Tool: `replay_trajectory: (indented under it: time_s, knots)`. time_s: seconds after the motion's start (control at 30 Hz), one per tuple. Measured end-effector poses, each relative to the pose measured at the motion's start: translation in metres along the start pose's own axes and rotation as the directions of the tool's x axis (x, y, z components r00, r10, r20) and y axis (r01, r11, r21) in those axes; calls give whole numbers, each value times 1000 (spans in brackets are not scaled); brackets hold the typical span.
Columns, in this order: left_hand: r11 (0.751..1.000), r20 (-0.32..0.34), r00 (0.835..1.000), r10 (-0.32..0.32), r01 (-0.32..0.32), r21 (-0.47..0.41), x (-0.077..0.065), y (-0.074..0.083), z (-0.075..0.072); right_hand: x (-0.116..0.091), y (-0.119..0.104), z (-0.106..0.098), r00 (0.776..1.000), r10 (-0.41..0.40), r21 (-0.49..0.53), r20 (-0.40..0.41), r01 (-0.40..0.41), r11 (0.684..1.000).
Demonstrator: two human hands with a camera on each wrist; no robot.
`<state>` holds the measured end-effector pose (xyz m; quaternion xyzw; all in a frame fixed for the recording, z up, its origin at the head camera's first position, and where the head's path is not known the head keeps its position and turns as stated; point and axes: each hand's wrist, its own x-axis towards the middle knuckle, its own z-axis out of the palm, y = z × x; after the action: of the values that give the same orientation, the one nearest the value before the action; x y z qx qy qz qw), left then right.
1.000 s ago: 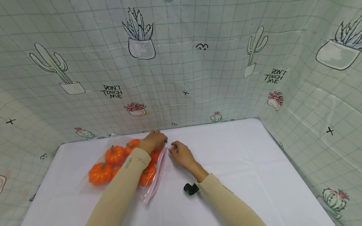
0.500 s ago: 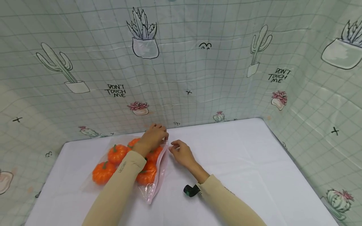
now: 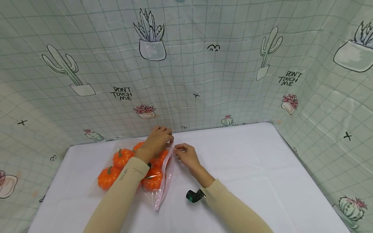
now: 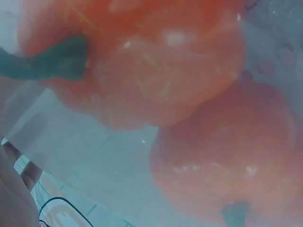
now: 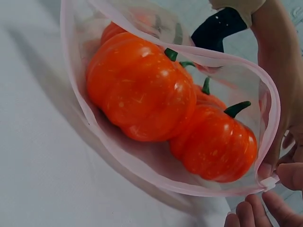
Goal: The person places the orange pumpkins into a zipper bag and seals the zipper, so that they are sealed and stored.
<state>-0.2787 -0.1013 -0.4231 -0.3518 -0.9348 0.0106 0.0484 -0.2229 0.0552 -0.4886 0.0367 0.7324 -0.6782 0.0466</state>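
A clear zip bag (image 3: 164,176) with a pink zip edge lies on the table's left half, holding several orange toy pumpkins (image 3: 108,178) with green stems. My left hand (image 3: 158,139) reaches over the bag and grips its far corner; in the right wrist view its fingertip presses at that corner. My right hand (image 3: 187,157) meets the same corner from the right, thumb and fingers pinching at the small white slider (image 5: 268,183). The bag's mouth gapes open along the rest of the pink edge (image 5: 165,187). The left wrist view mostly shows pumpkins (image 4: 147,71) through hazy plastic.
A white cloth covers the table (image 3: 233,158). Behind it hangs a gridded curtain (image 3: 186,71) printed with cacti, which also closes off the right side. A black wrist camera (image 3: 194,196) juts from the right sleeve.
The right hand's fingers have closed the small gap to the bag's corner and now touch it. My left hand has shifted slightly away from me, still at that corner. The view has turned slightly left.
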Motion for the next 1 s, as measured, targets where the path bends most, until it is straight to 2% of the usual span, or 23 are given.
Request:
replay_trajectory:
  time_s: [0.4, 0.7, 0.83, 1.0]
  knots:
    - [998, 1, 1000, 8, -8, -62, -3, 0, -4, 5, 3, 8, 999, 22, 46, -48, -20, 999]
    - [990, 16, 999, 38, -36, -135, -7, -5, -8, 2, 1, 10, 998, -32, 11, -47, 33, 999]
    - [991, 7, 999, 52, -50, -128, -7, -5, -10, 1, 1, 10, 997, -65, -3, -48, 64, 998]
    - [994, -15, 997, 79, -80, -70, -6, -3, -10, 0, 1, 10, 995, -87, -18, -46, 86, 996]
